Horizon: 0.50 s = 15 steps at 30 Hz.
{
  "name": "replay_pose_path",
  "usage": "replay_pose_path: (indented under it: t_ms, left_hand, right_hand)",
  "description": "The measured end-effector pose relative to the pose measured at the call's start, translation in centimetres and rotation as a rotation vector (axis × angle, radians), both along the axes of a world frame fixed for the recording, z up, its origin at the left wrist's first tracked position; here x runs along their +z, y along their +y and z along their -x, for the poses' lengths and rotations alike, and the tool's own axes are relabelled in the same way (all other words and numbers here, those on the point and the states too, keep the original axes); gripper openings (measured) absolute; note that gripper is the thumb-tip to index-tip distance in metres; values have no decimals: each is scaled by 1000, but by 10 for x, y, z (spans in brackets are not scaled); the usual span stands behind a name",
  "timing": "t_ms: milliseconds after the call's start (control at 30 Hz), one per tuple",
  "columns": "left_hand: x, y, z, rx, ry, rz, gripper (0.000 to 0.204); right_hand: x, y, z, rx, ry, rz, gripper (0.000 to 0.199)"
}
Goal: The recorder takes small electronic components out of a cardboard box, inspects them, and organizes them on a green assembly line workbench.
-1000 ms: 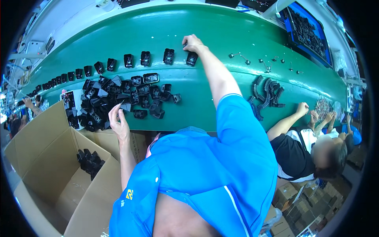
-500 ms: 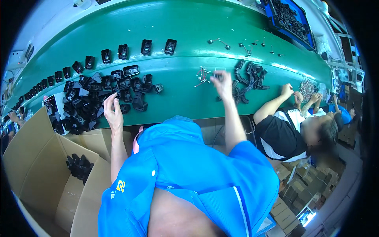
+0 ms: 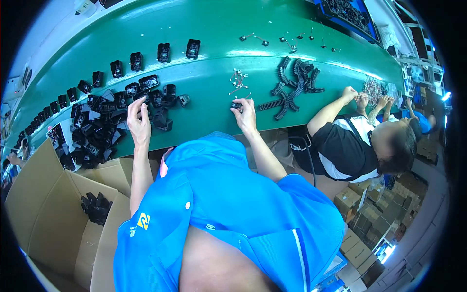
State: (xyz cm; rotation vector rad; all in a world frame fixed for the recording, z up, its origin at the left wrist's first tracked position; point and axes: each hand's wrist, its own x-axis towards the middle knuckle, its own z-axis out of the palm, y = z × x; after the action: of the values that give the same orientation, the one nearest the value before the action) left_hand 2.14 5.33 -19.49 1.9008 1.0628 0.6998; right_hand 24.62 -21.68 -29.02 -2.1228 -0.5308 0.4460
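My left hand [image 3: 139, 122] is at the near edge of a pile of black plastic housings [image 3: 99, 121], its fingers apart and the fingertips beside one housing. I see nothing held in it, though the fingertips partly merge with the dark parts. Near the front edge of the green table, my right hand [image 3: 246, 116] pinches a small black part [image 3: 236, 105] between thumb and fingers. Just beyond that hand lies a small heap of red-wired pieces [image 3: 238, 82]. Black ribbed curved strips [image 3: 292, 87] lie to its right.
A row of black housings [image 3: 164, 52] runs along the table [image 3: 214, 29] to the far left. More wired pieces [image 3: 265, 43] lie at the back. An open carton [image 3: 36, 194] stands at lower left. A co-worker [image 3: 350, 146] sits at right; a blue bin [image 3: 348, 19] is beyond.
My right hand has moved left and closer to me, still pinching the small black part. My left hand has shifted slightly farther into the housings. The whole view has moved a little.
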Motion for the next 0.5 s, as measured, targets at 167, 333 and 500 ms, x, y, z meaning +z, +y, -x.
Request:
replay_pose_path:
  t_ms: [167,333,500]
  left_hand:
    - [-8,-5,16,3,56,37,22]
    - [-8,-2,19,17,66,64,22]
    - [-9,-2,16,21,71,47,22]
  right_hand:
    - [0,-9,-3,-23,70,13,35]
    - [18,-17,-4,77,-87,185,38]
    - [25,-21,-5,113,-178,269,41]
